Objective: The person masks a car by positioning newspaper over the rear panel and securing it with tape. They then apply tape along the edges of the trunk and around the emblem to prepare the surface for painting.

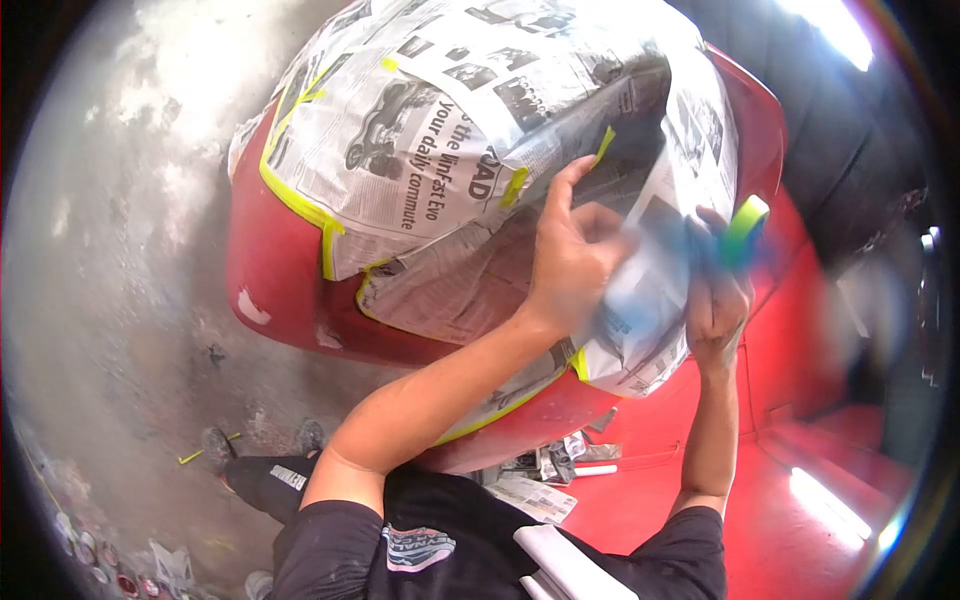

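Newspaper sheets cover much of a curved red panel, which looks like a vehicle body part. Yellow-green masking tape runs along their edges. Over the paper, my left hand has one finger stretched up to a short tape strip; its other fingers are bent and partly blurred, with nothing visible in them. My right hand is closed on a roll of yellow-green tape, smeared by motion. Between my hands, a bluish-white blur hides part of the paper.
Stained concrete floor lies to the left, and a red surface to the lower right. Loose newspaper lies below the panel. Cans and small items sit at the lower left. A white rolled object rests near my shirt.
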`<action>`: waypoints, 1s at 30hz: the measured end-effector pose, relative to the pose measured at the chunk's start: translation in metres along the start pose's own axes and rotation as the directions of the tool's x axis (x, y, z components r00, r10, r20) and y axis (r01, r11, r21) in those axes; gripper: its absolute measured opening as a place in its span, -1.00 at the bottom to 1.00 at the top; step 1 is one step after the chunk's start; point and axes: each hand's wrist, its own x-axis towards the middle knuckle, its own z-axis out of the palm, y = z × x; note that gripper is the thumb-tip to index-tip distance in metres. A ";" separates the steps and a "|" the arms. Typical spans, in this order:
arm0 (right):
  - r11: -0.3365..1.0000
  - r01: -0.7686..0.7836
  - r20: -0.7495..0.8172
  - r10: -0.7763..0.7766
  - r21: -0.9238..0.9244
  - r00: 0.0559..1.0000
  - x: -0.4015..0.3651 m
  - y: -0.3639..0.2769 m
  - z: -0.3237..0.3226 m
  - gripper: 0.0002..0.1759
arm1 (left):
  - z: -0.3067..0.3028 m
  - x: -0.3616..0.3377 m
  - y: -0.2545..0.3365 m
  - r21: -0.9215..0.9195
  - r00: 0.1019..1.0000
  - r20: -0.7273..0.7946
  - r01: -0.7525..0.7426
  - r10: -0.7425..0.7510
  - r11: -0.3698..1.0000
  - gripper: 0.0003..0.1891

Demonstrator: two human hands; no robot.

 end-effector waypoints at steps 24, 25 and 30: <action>0.993 -0.027 0.241 -0.002 0.116 0.971 0.084 0.031 0.014 -0.48 | 0.012 0.076 0.005 0.119 0.986 -0.092 -0.130 0.141 0.984 -0.33; 0.993 -0.026 0.238 -0.002 0.115 0.971 0.084 0.033 0.015 -0.48 | 0.007 0.079 0.005 0.119 0.986 -0.090 -0.131 0.142 0.984 -0.33; 0.995 -0.055 0.251 0.032 0.085 0.967 0.082 0.037 0.016 -0.41 | -0.010 0.091 0.011 -0.296 0.996 -0.046 0.059 -0.076 0.953 -0.64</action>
